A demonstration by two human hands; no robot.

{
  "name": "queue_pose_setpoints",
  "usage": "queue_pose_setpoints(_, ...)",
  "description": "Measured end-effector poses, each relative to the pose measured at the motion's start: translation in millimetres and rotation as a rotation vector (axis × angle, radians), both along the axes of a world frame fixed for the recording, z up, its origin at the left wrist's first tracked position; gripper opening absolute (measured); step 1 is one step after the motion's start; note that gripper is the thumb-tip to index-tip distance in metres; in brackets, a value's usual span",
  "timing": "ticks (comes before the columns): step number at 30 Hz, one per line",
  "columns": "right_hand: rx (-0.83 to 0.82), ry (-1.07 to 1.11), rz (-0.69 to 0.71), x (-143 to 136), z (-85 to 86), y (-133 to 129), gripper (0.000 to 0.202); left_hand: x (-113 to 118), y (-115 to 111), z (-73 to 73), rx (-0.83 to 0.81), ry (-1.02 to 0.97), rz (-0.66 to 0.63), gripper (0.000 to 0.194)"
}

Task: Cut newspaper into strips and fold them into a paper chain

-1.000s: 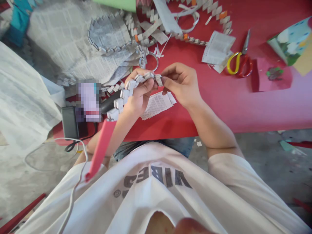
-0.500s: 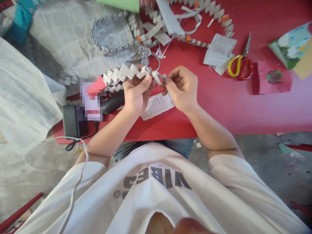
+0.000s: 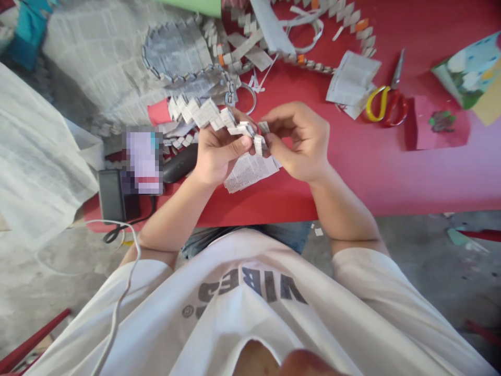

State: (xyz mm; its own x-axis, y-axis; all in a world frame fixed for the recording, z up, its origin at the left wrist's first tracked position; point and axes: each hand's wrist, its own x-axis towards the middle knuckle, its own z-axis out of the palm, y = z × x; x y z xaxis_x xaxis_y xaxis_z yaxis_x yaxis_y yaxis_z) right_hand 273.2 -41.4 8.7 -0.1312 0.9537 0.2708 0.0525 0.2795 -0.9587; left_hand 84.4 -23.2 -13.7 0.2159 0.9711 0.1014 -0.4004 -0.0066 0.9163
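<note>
The folded-paper chain point(image 3: 201, 112) is held up between the 2 hands, above the red table point(image 3: 352, 177). The left hand point(image 3: 219, 154) has its thumb and fingers clamped on the chain near its narrow end, the thumb on top. The right hand point(image 3: 301, 141) has thumb and fingertips pinched together on that same end, where small strips stick out; the fingers cover so much that which strip they grip is hard to make out. At its other end the chain carries a pink piece point(image 3: 158, 112). Beneath the hands lie printed paper slips point(image 3: 250, 173). Scissors point(image 3: 396, 86) with 1 yellow and 1 red handle loop rest well apart, beyond the right hand.
</note>
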Motion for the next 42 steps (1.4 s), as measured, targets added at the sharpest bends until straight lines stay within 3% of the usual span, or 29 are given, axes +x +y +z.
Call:
queue_pose_setpoints(6, 0.077, -0.088, 0.031, 11.8, -0.6, 1.3, 0.019, -5.1, 5.7, 0.1, 0.066, 0.022, -0.106, 0.05)
queue_pose_setpoints(13, 0.311, -0.295, 0.045, 20.1, -9.1, 3.6, 0.01, -11.6, 12.0, -12.1, 0.175, 0.108, -0.047, 0.058)
queue_pose_setpoints(19, 0.236, -0.379, 0.073, 22.8, -10.7, 4.1, 0.004, -20.2, 15.0, -6.9, 0.0, 0.037, -0.158, 0.057)
queue_pose_setpoints(27, 0.222, -0.357, 0.098, 20.8, -9.9, 2.0, 0.01, -22.6, 10.3, -3.1, -0.202, -0.066, -0.149, 0.043)
queue_pose_setpoints(35, 0.431, -0.39, 0.159, 20.8, -6.1, 0.4, 0.02, -23.6, 9.6, -4.0, 0.053, 0.103, -0.161, 0.047)
queue_pose_setpoints(42, 0.419, -0.491, 0.134, 20.9, -4.6, -1.0, 0.018, -23.3, 11.1, -5.1, -0.025, 0.025, -0.205, 0.043)
